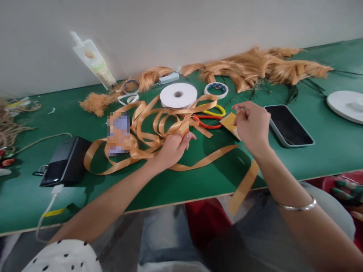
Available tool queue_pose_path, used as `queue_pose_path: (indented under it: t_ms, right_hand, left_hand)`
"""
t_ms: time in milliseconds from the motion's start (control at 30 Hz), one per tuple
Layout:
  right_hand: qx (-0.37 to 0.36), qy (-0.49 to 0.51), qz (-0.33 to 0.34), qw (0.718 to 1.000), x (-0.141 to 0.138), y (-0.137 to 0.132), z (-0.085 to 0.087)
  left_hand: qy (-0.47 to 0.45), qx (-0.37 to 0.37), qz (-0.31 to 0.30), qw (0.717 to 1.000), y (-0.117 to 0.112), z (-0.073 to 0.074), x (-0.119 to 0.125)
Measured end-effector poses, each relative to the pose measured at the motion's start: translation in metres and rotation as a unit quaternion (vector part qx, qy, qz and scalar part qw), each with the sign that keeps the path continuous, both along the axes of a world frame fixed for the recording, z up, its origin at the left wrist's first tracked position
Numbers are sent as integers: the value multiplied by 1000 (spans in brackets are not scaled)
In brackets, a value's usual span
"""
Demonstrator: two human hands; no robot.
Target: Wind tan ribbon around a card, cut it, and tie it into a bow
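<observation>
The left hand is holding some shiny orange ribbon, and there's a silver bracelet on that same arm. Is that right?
Not quite: the silver bracelet is on the right arm, as the head view shows. The rest is right: the left hand is holding some shiny orange ribbon.

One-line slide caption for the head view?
Left hand holds orange ribbon near a spool; right hand hovers beside a phone on a green table.
</observation>
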State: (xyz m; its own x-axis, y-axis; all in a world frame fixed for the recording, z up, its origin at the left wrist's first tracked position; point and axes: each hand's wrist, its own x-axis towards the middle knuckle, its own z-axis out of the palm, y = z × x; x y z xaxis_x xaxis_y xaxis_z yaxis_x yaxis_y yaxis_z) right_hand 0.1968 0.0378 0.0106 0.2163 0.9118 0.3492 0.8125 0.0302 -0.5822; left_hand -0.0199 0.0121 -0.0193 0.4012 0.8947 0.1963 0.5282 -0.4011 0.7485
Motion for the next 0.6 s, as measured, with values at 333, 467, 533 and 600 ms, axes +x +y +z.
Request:
queue_pose_path:
  t_ms: [333,467,533,600]
  right_hand:
    - [62,150,-39,986,11,13,-13]
    - [95,258,-51,960,11,18,-15]
    - [113,376,-40,919,9,19,-10]
    - [104,517,-15,849,8,20,-3]
  left_hand:
    - [23,-7,-12,1000,3,2,-1]
    - [0,-21,19,1000,5,0,-3]
    - [-3,-22,27,999,6,0,-3]
    - [-4,-19,25,999,7,-1,-4]
